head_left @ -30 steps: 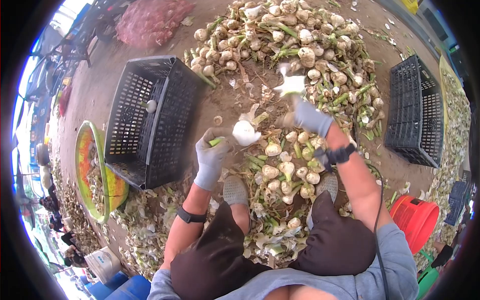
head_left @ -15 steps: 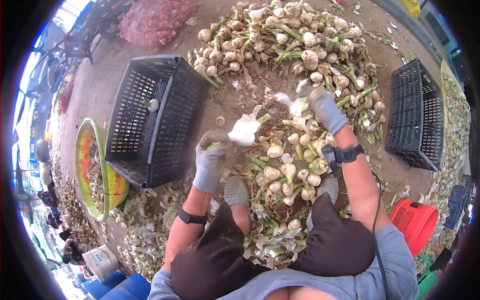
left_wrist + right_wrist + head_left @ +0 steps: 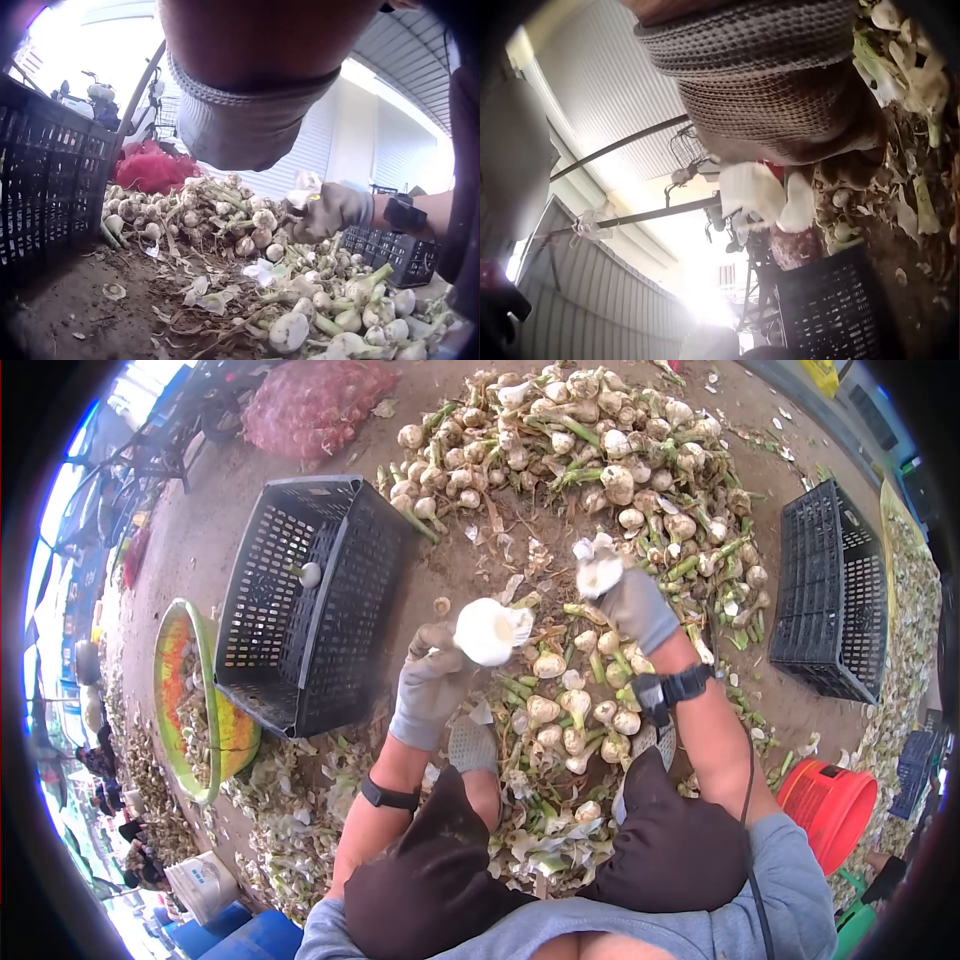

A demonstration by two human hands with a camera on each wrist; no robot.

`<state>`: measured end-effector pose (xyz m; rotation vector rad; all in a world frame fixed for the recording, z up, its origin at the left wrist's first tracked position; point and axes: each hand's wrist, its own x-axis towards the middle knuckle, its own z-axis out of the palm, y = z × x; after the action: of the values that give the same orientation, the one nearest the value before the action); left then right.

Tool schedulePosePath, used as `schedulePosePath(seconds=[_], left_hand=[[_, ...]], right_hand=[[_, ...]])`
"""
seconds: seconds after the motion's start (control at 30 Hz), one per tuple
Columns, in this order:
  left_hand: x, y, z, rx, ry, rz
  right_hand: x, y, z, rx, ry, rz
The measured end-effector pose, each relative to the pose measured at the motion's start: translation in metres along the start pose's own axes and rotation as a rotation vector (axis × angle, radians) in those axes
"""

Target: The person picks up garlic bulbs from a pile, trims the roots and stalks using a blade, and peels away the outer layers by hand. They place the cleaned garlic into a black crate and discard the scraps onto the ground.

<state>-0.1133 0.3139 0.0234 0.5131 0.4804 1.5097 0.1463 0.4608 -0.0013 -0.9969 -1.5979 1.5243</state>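
Note:
My gloved left hand holds a clean white garlic bulb, which sticks out past the fingertips above the ground. Layered skin shows on the bulb's right side. To the right, my gloved right hand has curled fingers with white garlic skin at their tips. The same skin hangs beside the right glove in the right wrist view. In the left wrist view the left glove's cuff hides its fingers, while the right hand appears over the garlic heap.
Untrimmed garlic is heaped ahead, with a smaller group between the shoes. A black crate with one bulb inside stands left, another crate right. A yellow-green basket and a red bucket stand at the sides.
The right hand has swung away from the left, then back slightly nearer, its white skin shifting with it. The bulb in the left hand has turned and now shows a round, smooth face.

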Motion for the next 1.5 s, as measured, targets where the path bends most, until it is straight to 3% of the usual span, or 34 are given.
schedulePosePath(seconds=[0.03, 0.07, 0.13, 0.27, 0.33, 0.37, 0.4, 0.43, 0.47, 0.5, 0.53, 0.57, 0.6, 0.67, 0.73, 0.77, 0.8, 0.87, 0.93, 0.97, 1.0, 1.07, 1.13, 1.2, 1.23, 1.33, 1.43, 1.5], left_hand=[[-0.001, 0.001, -0.001, -0.075, 0.121, -0.069], [-0.003, 0.0, -0.001, -0.15, 0.244, -0.143], [-0.001, -0.001, 0.002, -0.147, 0.296, -0.14], [-0.003, -0.005, -0.007, -0.078, 0.247, -0.095], [-0.005, -0.01, -0.015, -0.034, 0.223, -0.077], [-0.003, -0.012, -0.023, 0.013, 0.246, -0.052], [-0.003, -0.013, -0.028, 0.059, 0.277, -0.032], [-0.002, -0.006, -0.016, 0.029, 0.289, -0.056], [-0.001, -0.001, -0.03, -0.098, 0.256, -0.006], [0.003, 0.013, -0.021, -0.137, 0.4, 0.065], [0.004, 0.034, -0.012, -0.124, 0.253, 0.156], [0.006, 0.053, -0.017, -0.659, 0.073, 0.121], [0.009, 0.068, 0.003, -0.44, 0.055, 0.28], [0.013, 0.064, 0.017, -0.287, 0.069, 0.257], [0.01, 0.034, -0.018, -0.149, 0.173, -0.039], [0.01, 0.013, -0.018, 0.062, 0.307, -0.26], [0.008, -0.011, -0.014, 0.274, 0.44, -0.484], [-0.003, -0.046, -0.008, 0.606, 0.477, -0.612], [-0.004, -0.06, -0.007, 0.693, 0.401, -0.566], [0.005, -0.063, -0.009, 0.989, 0.341, -0.343], [0.007, -0.062, -0.012, 0.988, 0.34, -0.337], [0.009, -0.056, -0.007, 1.044, 0.408, -0.263], [0.008, -0.059, -0.003, 0.984, 0.425, -0.293], [0.008, -0.069, 0.002, 1.121, 0.282, -0.059], [0.005, -0.068, 0.002, 1.315, 0.255, -0.039], [0.006, -0.065, 0.022, 1.343, 0.338, 0.041], [0.005, -0.064, 0.023, 1.405, 0.302, -0.033], [0.003, -0.061, 0.029, 1.484, 0.274, 0.011]], right_hand=[[-0.004, -0.002, 0.005, 0.481, -0.125, 0.263], [-0.007, 0.013, 0.01, -0.039, -0.317, -0.003], [-0.02, -0.019, 0.038, 0.409, -0.177, 0.299], [-0.021, -0.036, 0.071, 0.561, -0.157, 0.153], [-0.02, -0.037, 0.07, 0.837, -0.286, 0.259], [-0.021, -0.058, 0.069, 1.227, -0.161, 0.291], [-0.013, -0.057, 0.05, 1.556, -0.235, 0.34], [-0.005, -0.066, 0.028, 1.526, -0.354, 0.144], [0.005, -0.053, 0.006, 1.322, -0.361, -0.017], [0.004, -0.058, 0.005, 0.888, -0.276, -0.032], [0.003, -0.063, 0.005, 0.452, -0.19, -0.044], [-0.001, -0.043, 0.012, -0.048, -0.163, -0.092], [-0.008, -0.013, 0.023, -0.548, -0.136, -0.141], [-0.035, 0.025, 0.042, -0.91, -0.488, -0.039], [-0.055, 0.045, 0.069, -1.155, -0.656, 0.18], [-0.054, 0.049, 0.073, -1.152, -0.654, 0.178], [-0.055, 0.051, 0.075, -1.048, -0.59, 0.264], [-0.058, 0.055, 0.077, -0.941, -0.524, 0.348], [-0.064, 0.057, 0.079, -0.435, -0.317, -0.011], [-0.059, 0.05, 0.091, -0.264, -0.19, -0.161], [-0.058, 0.043, 0.088, -0.267, -0.191, -0.166], [-0.058, 0.016, 0.076, 0.541, -0.017, 0.371], [-0.053, 0.02, 0.073, 0.583, -0.032, 0.443], [-0.046, 0.021, 0.077, 0.755, -0.162, 0.544], [-0.053, 0.022, 0.084, 0.905, -0.101, 0.507], [-0.057, 0.024, 0.082, 0.86, -0.044, 0.559], [-0.057, 0.01, 0.077, 0.944, -0.093, 0.608], [-0.058, 0.0, 0.077, 0.948, -0.102, 0.585]])
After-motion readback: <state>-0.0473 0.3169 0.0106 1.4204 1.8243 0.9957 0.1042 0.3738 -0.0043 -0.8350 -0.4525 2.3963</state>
